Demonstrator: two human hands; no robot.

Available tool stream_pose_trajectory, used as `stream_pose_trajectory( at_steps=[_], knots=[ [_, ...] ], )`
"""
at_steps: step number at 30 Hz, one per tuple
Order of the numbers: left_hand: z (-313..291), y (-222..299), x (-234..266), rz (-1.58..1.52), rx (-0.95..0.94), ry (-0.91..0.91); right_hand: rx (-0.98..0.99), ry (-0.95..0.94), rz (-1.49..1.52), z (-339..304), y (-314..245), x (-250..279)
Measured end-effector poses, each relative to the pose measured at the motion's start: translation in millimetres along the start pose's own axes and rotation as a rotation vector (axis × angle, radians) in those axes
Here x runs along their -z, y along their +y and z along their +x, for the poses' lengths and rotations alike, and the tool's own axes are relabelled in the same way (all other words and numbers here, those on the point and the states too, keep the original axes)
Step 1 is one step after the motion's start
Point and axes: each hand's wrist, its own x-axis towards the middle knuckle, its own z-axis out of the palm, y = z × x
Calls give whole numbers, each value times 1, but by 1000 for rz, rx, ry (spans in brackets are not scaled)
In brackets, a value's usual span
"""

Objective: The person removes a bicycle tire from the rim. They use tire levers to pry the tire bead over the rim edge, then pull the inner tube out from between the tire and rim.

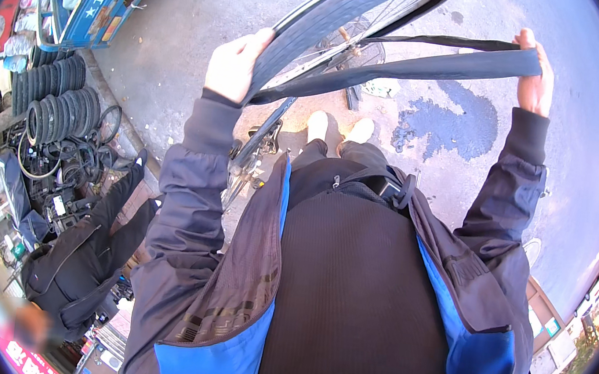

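Observation:
A bicycle wheel with a black tyre (319, 13) stands tilted at the upper middle, its spokes and hub showing behind the tyre. My left hand (236, 65) is closed on the tyre's near left side; its fingertips are hidden behind the rubber. From the wheel a black inner tube (431, 65) stretches out to the right in a long flattened loop. At the loop's far right end, my right hand (537, 81) is closed around the tube, thumb up. Part of the bicycle frame (265, 135) shows below the wheel, beside my left forearm.
A dark wet patch (451, 121) marks the concrete below the tube. My white shoes (317, 125) stand near the bicycle. On the left are stacked tyres (64, 112), a heap of dark parts, a blue cart (106, 6) and another person in dark clothes (71, 275).

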Motion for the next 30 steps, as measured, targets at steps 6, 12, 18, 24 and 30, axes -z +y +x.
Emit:
stream_pose_trajectory(
  at_steps=[6, 12, 18, 24, 30],
  knots=[
    [-9, -67, 21, -69, 128, 52, -73, -55, 213, -41, 26, -13],
    [-20, -108, 36, -169, 125, 112, -62, 72, 557, -52, 72, -23],
    [-20, -65, 22, -419, 190, 156, 110, -26, 542, -61, 119, 0],
    [2, 9, 4, -282, 196, 44, 121, -47, 594, -63, 150, 8],
    [-1, 13, -2, -298, 202, 115, 138, -48, 688, -60, 161, 4]
  ],
)
